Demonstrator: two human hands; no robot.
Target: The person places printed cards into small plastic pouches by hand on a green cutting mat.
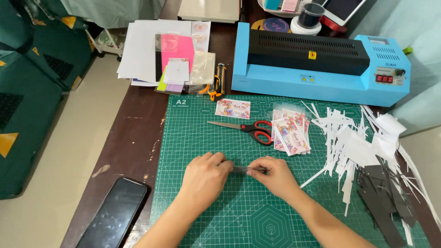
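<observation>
2 hands, left hand (204,177) and right hand (272,175), pinch a thin clear strip (242,169) taut between fingertips, just below the scissors (248,129), steadying it.

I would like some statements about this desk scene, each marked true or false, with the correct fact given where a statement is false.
1. Both hands, left hand and right hand, hold one small thin dark strip between them. True.
2. The red-handled scissors lie shut on the green cutting mat. True.
3. The blue and black laminating machine stands on the floor. False: it stands on the table behind the mat.
4. The black smartphone lies right of the mat. False: it lies to its left.
5. White paper trimmings are piled on the mat's right side. True.
</observation>
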